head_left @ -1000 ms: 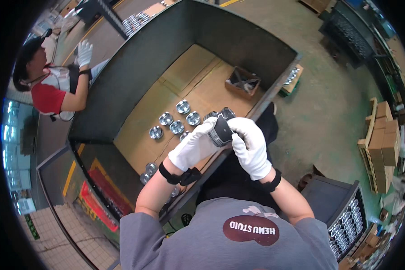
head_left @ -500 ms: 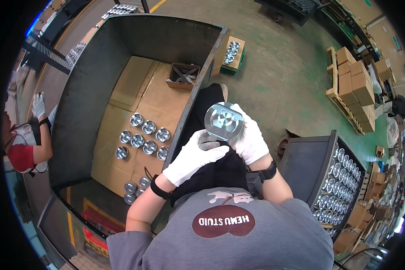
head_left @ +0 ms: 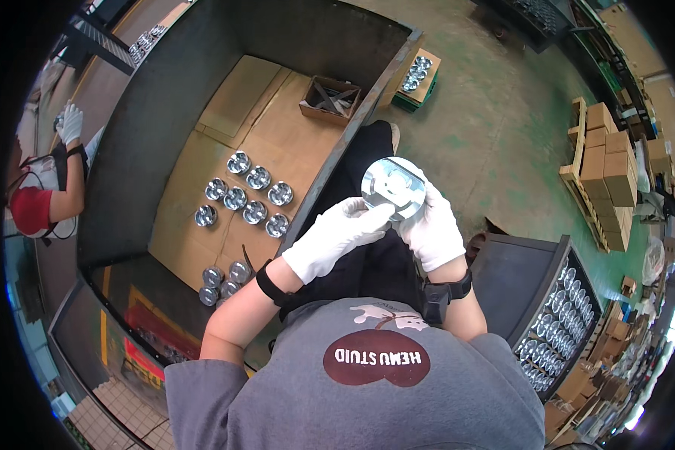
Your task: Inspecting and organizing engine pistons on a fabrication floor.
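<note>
A shiny metal piston (head_left: pixel 392 184) is held up in front of my lap, its round crown facing me. My right hand (head_left: pixel 432 229), in a white glove, grips it along the right side. At its lower left edge, my left hand (head_left: pixel 337 236), also gloved, has its fingers closed against the piston; part of those fingers is hidden. To the left, several similar pistons (head_left: pixel 235 199) stand on cardboard (head_left: pixel 191 191) inside a deep grey metal bin (head_left: pixel 154 135). A few more pistons (head_left: pixel 212 277) stand close to my left forearm.
A small open box (head_left: pixel 330 99) with dark items sits in the bin. Several pistons fill a grey rack (head_left: pixel 532 281) on my right. A pallet with cartons (head_left: pixel 607 165) stands beyond. Outside the bin's left wall, a person in a red sleeve (head_left: pixel 34 214) raises a gloved hand.
My view has shifted, and both hands with the piston appear farther right. The piston has tilted, with brighter glare on its crown. My left fingers now reach its lower edge.
</note>
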The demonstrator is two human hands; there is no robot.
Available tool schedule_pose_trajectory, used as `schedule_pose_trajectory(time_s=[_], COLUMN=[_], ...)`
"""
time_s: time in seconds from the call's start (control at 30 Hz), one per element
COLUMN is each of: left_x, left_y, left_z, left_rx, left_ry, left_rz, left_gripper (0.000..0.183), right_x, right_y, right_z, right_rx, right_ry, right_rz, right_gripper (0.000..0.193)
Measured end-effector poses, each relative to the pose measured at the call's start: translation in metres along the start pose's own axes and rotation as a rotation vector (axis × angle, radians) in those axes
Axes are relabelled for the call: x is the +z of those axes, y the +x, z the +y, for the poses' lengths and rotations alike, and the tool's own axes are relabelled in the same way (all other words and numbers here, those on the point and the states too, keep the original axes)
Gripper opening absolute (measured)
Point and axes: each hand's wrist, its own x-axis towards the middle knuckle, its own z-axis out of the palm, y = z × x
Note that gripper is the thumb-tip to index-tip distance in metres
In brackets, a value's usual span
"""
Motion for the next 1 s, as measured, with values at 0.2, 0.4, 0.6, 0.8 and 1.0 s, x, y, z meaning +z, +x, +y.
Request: schedule_pose_trajectory(time_s=[0.2, 0.4, 0.6, 0.8, 1.0], left_x=[-0.01, -0.017, -0.019, -0.019, -0.014], left_y=[0.008, 0.011, 0.012, 0.009, -0.004], left_z=[-0.005, -0.008, -0.01, -0.005, 0.011], left_rx=[-0.012, -0.034, -0.047, -0.057, 0.28], left_ry=[-0.083, -0.128, -0.135, -0.174, 0.4], left_rz=[-0.027, -0.146, -0.141, -0.181, -0.23], left_gripper=[0.044, 0.057, 0.058, 0.054, 0.091], right_x=[0.002, 0.0, -0.008, 0.002, -0.004], right_y=[-0.002, 0.0, 0.003, -0.002, -0.014], right_z=[-0.002, -0.001, 0.001, -0.001, -0.019], right_rx=[0.062, 0.033, -0.01, 0.053, -0.135], right_ry=[0.037, 0.057, -0.049, 0.021, -0.958], right_rz=[-0.035, -0.051, -0.092, -0.071, -0.268], right_gripper=[0.041, 0.04, 0.04, 0.039, 0.034])
